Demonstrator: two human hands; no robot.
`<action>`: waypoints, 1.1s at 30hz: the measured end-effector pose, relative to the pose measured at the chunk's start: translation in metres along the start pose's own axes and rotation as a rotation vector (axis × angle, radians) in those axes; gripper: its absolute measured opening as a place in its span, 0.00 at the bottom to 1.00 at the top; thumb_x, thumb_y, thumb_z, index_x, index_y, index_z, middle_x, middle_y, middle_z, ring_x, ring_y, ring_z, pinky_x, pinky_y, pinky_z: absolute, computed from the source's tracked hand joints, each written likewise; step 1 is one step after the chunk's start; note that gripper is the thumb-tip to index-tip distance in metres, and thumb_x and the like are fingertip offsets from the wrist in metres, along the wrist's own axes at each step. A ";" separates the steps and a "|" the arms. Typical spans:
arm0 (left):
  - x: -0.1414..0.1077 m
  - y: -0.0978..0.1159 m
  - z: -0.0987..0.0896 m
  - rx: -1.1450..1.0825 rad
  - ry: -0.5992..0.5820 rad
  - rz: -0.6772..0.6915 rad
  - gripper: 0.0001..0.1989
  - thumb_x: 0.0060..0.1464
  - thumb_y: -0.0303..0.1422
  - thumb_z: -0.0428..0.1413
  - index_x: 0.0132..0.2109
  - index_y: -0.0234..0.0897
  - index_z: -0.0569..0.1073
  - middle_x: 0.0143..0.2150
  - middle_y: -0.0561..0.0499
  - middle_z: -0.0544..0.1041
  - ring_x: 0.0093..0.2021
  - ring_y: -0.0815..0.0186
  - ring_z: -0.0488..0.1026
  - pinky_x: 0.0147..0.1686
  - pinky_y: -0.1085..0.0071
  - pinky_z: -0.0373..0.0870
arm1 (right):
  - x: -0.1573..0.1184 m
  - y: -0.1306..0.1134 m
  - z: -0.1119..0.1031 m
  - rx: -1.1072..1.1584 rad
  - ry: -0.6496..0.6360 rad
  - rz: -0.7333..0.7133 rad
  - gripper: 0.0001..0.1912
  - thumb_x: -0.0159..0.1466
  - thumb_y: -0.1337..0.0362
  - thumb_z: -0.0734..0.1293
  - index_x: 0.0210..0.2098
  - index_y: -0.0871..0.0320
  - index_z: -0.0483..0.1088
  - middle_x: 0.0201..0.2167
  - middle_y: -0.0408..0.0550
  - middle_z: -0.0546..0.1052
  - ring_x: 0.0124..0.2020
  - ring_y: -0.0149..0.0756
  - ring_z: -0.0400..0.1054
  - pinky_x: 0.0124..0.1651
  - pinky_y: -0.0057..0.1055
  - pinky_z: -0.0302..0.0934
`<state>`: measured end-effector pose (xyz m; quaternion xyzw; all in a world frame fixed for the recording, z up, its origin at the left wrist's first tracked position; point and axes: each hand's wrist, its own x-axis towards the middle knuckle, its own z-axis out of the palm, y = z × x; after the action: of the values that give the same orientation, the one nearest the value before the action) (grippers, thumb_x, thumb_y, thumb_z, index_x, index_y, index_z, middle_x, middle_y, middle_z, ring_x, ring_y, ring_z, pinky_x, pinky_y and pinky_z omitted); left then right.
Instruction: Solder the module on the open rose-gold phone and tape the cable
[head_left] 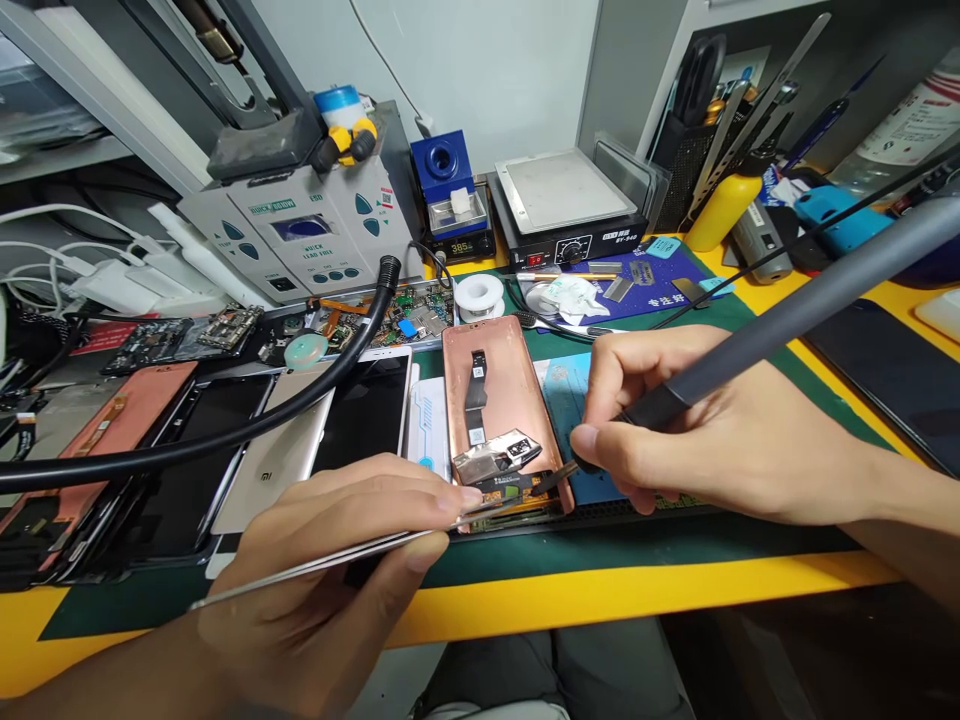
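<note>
A copper-coloured phone display panel [517, 375] lies face down on the green mat, a black flex cable [477, 395] along its back. Near its lower end is a crumpled silvery foil piece [499, 455], with orange flex circuitry [517, 492] exposed below it. My left hand [352, 550] is closed around metal tweezers [367, 547], whose tips reach this circuitry. Pinched like a pen in my right hand [675, 430] is a soldering iron [757, 335] with a dark grey handle. Its dark tip points down-left at the circuitry; I cannot tell whether it touches.
A thick black hose [225, 435] arches across the left side from the hot-air station [300, 235]. Several phones and panels lie left, including a gold phone back [274, 440]. Behind stand a solder spool [480, 297], a heating plate [566, 190] and a yellow bottle [724, 210].
</note>
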<state>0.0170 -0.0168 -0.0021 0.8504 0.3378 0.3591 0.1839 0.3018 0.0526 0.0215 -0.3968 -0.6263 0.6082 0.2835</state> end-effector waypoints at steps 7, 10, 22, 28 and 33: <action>0.005 0.001 -0.002 0.007 0.003 0.025 0.16 0.62 0.19 0.58 0.53 0.37 0.80 0.45 0.48 0.91 0.45 0.64 0.89 0.48 0.73 0.88 | 0.000 -0.003 0.001 0.026 -0.019 0.018 0.13 0.55 0.74 0.77 0.24 0.55 0.71 0.14 0.37 0.76 0.14 0.26 0.68 0.17 0.17 0.59; 0.002 0.001 -0.001 0.010 0.014 0.001 0.16 0.63 0.20 0.58 0.53 0.39 0.80 0.46 0.49 0.91 0.46 0.64 0.89 0.50 0.72 0.87 | 0.000 -0.003 0.001 0.047 -0.018 0.007 0.13 0.54 0.75 0.77 0.24 0.55 0.71 0.14 0.38 0.76 0.14 0.27 0.67 0.17 0.17 0.59; 0.005 0.000 -0.003 0.024 -0.030 0.026 0.15 0.64 0.19 0.57 0.54 0.37 0.79 0.45 0.48 0.91 0.47 0.64 0.89 0.51 0.72 0.88 | 0.002 -0.002 0.001 0.031 -0.023 0.002 0.12 0.55 0.74 0.77 0.24 0.55 0.71 0.15 0.37 0.76 0.15 0.26 0.68 0.17 0.16 0.59; 0.003 0.000 -0.004 0.021 -0.017 0.027 0.17 0.63 0.20 0.58 0.55 0.40 0.80 0.45 0.49 0.91 0.45 0.62 0.90 0.47 0.70 0.89 | 0.001 -0.003 0.001 0.036 -0.020 0.016 0.12 0.54 0.75 0.77 0.24 0.56 0.71 0.15 0.38 0.76 0.15 0.26 0.68 0.17 0.17 0.59; 0.004 0.002 -0.003 0.022 0.010 0.021 0.16 0.62 0.20 0.57 0.53 0.40 0.80 0.44 0.50 0.91 0.45 0.63 0.89 0.47 0.72 0.88 | 0.001 -0.003 0.001 0.011 -0.019 -0.003 0.12 0.54 0.74 0.76 0.24 0.55 0.71 0.15 0.38 0.76 0.15 0.28 0.69 0.17 0.18 0.60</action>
<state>0.0179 -0.0147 0.0029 0.8540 0.3338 0.3614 0.1694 0.3005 0.0529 0.0241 -0.3884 -0.6262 0.6151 0.2805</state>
